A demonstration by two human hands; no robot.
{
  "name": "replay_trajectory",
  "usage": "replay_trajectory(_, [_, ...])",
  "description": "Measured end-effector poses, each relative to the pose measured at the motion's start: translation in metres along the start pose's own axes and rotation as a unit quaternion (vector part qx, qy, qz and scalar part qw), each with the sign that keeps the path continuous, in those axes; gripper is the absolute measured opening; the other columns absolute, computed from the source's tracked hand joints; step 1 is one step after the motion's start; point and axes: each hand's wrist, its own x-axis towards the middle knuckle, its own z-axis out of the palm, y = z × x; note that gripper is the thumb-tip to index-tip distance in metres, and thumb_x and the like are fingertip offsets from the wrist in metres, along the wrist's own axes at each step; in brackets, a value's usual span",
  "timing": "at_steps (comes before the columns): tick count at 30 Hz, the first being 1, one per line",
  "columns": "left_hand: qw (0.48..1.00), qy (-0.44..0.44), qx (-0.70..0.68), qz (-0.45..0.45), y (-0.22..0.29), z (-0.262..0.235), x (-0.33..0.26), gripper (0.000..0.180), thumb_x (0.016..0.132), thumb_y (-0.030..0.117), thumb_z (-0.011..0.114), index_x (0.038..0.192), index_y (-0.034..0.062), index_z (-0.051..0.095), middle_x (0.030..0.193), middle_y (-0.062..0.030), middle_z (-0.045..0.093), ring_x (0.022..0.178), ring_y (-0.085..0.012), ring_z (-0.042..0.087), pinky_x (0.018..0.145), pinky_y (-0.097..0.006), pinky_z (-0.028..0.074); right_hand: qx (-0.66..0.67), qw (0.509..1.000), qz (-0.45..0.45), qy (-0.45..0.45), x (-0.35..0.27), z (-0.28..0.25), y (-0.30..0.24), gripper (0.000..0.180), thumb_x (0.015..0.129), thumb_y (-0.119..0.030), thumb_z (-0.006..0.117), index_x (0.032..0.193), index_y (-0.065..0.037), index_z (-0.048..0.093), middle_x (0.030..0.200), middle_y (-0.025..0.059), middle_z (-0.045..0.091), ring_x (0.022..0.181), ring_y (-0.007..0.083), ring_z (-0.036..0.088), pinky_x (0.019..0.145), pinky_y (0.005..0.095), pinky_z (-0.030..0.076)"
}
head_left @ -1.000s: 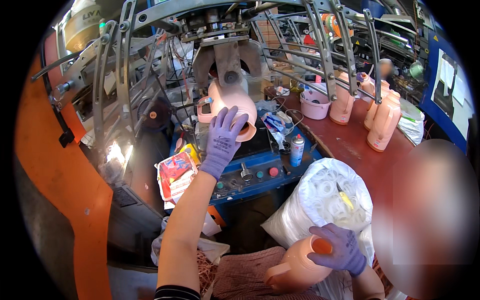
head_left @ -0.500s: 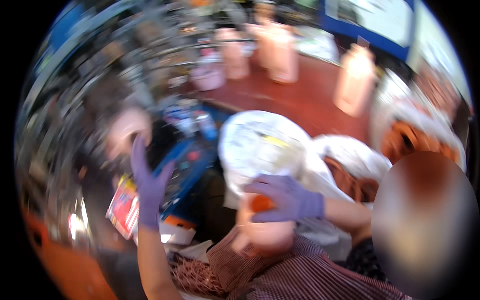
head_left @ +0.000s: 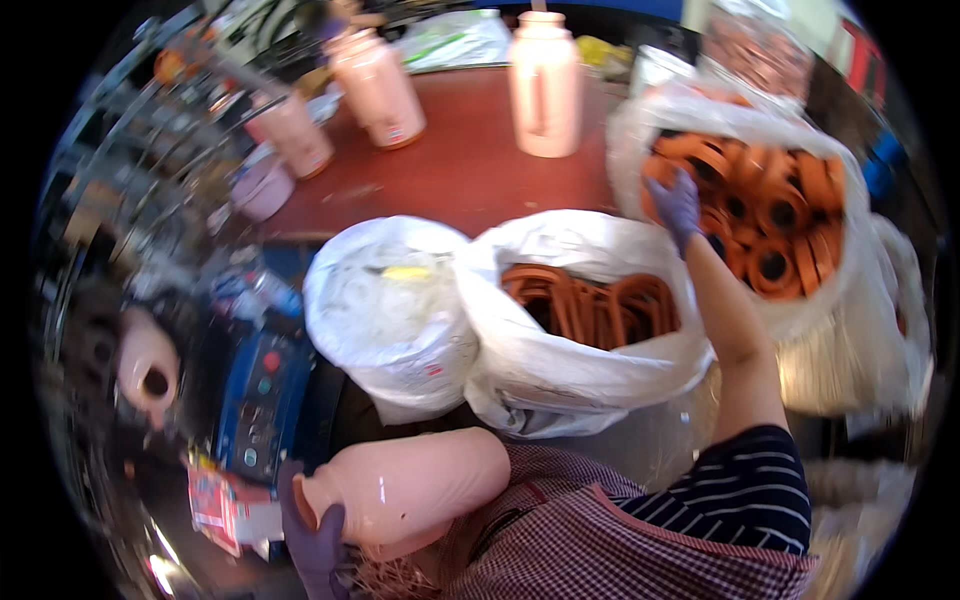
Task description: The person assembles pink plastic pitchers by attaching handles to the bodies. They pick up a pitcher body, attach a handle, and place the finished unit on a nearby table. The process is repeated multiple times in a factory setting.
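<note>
A large pale pink bottle (head_left: 415, 487) lies on its side against my checked apron, its neck pointing left. My left hand (head_left: 318, 540), in a purple glove, curls around the neck, thumb near the open mouth. My right arm stretches to a big clear plastic bag, where my gloved right hand (head_left: 675, 205) closes on an orange plastic piece (head_left: 655, 185) at the left of the pile. That piece is mostly hidden by my fingers. Orange ring-shaped parts with black round centres (head_left: 780, 213) fill the bag.
A white bag (head_left: 590, 375) holds brown-orange loops. Beside it stands a white-lined bucket (head_left: 390, 320). More pink bottles (head_left: 547, 90) stand on the red table (head_left: 450, 170). At left are a blue control box (head_left: 262, 395) and a pink bottle (head_left: 147, 365) in dark machinery.
My right hand has left the bottle and reached to the bag of orange parts. My left hand has come back from the machinery side onto the bottle's neck. The view has turned right.
</note>
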Motion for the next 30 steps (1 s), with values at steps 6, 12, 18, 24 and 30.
replay_trajectory(6, [0.997,0.03,0.045,0.062,-0.017,0.005,0.003,0.079,0.078,0.017,0.081,0.143,-0.0006,0.042,0.137,-0.0154,0.054,0.128,-0.0254,0.051,0.11,-0.037,0.038,-0.108,0.991,-0.048,-0.058,-0.003,0.006,0.033,0.047,0.09,-0.031,0.069,0.126,-0.002,0.065,0.109,0.0182,0.065,0.1,0.0305,0.063,0.088,0.0383,0.05])
replay_trajectory(12, [0.992,0.126,0.001,0.006,-0.046,-0.003,-0.03,0.075,0.081,0.019,0.08,0.144,0.0027,0.042,0.136,-0.0159,0.055,0.127,-0.0264,0.053,0.108,-0.038,0.04,0.352,0.865,-0.268,-0.237,-0.069,-0.071,-0.195,0.026,0.093,-0.013,0.06,0.113,0.003,0.063,0.109,0.016,0.064,0.097,0.0239,0.06,0.083,0.0344,0.049])
replay_trajectory(18, [0.966,0.237,-0.081,-0.063,-0.105,-0.039,-0.085,0.066,0.084,0.014,0.074,0.141,-0.0012,0.046,0.13,-0.0135,0.059,0.121,-0.0207,0.055,0.105,-0.034,0.042,0.402,0.442,-0.308,-0.74,-0.213,-0.043,-0.274,0.03,0.091,-0.027,0.064,0.109,-0.003,0.068,0.111,0.0172,0.067,0.098,0.0292,0.066,0.089,0.0395,0.052])
replay_trajectory(24, [0.874,0.461,-0.082,-0.13,-0.156,-0.056,-0.182,0.054,0.088,0.015,0.07,0.135,-0.0039,0.05,0.126,-0.0139,0.061,0.114,-0.0231,0.058,0.101,-0.035,0.045,0.146,0.324,-0.416,-0.837,-0.395,-0.038,-0.298,0.036,0.098,-0.034,0.056,0.118,-0.006,0.065,0.119,0.0164,0.067,0.112,0.0316,0.063,0.097,0.0387,0.049])
replay_trajectory(30, [0.763,0.553,-0.285,-0.179,-0.187,-0.056,-0.254,0.052,0.096,0.04,0.06,0.131,0.0016,0.053,0.122,-0.0112,0.062,0.11,-0.0234,0.062,0.091,-0.036,0.052,0.252,0.14,-0.231,-0.929,-0.343,-0.084,-0.315,0.055,0.095,-0.037,0.062,0.138,-0.003,0.055,0.128,0.0201,0.062,0.122,0.0276,0.057,0.105,0.0382,0.043])
